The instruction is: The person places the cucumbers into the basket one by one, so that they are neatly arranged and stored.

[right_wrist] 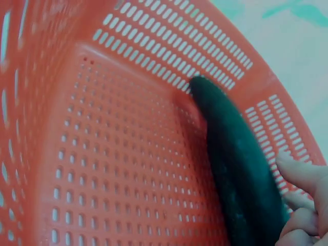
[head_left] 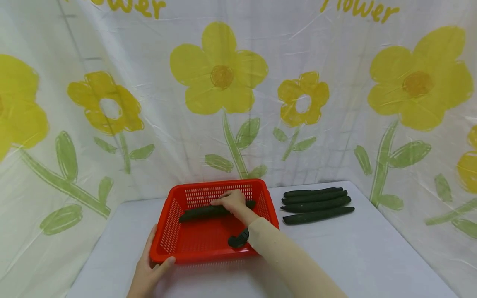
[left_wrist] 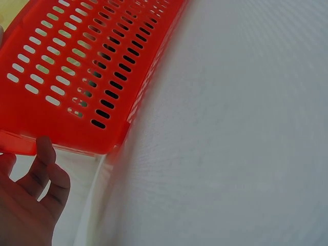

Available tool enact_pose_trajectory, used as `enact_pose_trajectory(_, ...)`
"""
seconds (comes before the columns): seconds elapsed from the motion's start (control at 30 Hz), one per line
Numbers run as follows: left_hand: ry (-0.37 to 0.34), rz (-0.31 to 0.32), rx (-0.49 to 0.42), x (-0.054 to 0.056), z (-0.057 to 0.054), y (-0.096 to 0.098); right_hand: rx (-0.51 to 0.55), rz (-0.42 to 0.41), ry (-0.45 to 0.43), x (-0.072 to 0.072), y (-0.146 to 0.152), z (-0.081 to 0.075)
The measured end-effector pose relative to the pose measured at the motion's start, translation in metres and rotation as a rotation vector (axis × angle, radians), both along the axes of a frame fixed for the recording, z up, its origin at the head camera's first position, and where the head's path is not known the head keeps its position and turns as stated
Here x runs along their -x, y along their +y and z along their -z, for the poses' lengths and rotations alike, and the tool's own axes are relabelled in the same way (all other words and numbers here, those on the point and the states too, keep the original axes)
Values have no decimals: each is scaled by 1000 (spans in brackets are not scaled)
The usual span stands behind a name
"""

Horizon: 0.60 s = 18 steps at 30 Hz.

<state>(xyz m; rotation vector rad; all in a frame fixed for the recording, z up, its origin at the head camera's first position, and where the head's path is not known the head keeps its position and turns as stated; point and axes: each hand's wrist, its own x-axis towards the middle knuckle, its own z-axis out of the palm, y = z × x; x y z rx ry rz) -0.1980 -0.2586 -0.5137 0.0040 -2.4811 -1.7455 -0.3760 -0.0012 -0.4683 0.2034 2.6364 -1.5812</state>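
A red plastic basket (head_left: pixel 208 257) with slotted walls stands on the white table. At its near left corner my left hand (head_left: pixel 147 267) grips the rim, thumb at the front and fingers along the left side; the left wrist view shows curled fingertips (left_wrist: pixel 45 148) against the red wall. Inside the basket, my right hand (head_left: pixel 234 201) holds a dark green cucumber (head_left: pixel 203 212) near the far wall. Another cucumber (right_wrist: pixel 224 187) lies alongside and partly beneath it in the right wrist view. The right hand's fingers (right_wrist: pixel 302 220) are curled at the cucumber's side, partly cut off by the frame.
To the right of the basket, several more cucumbers (head_left: pixel 316 206) lie roughly parallel on the white table (head_left: pixel 346 256). A curtain (head_left: pixel 156 82) printed with yellow flowers hangs behind the table. A black strap device (head_left: pixel 238 240) sits at the right wrist, over the basket.
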Motion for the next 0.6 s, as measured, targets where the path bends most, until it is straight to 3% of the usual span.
enact_pose_trajectory(0.23, 17, 4, 20, -1, 0, -6, 46, -7, 23, -4, -6, -4)
enact_pose_trajectory(0.4, -60, -13, 5, -5, -1, -10, 41, -89, 61, -9, -9, -7)
enact_pose_trajectory(0.5, -86, -8, -7, -3, -2, -7, 13, -97, 87, -10, -6, -9)
enact_pose_trajectory(0.6, -55, 4, -8, 2, -3, -1, 8, -91, 115, -7, -2, -13)
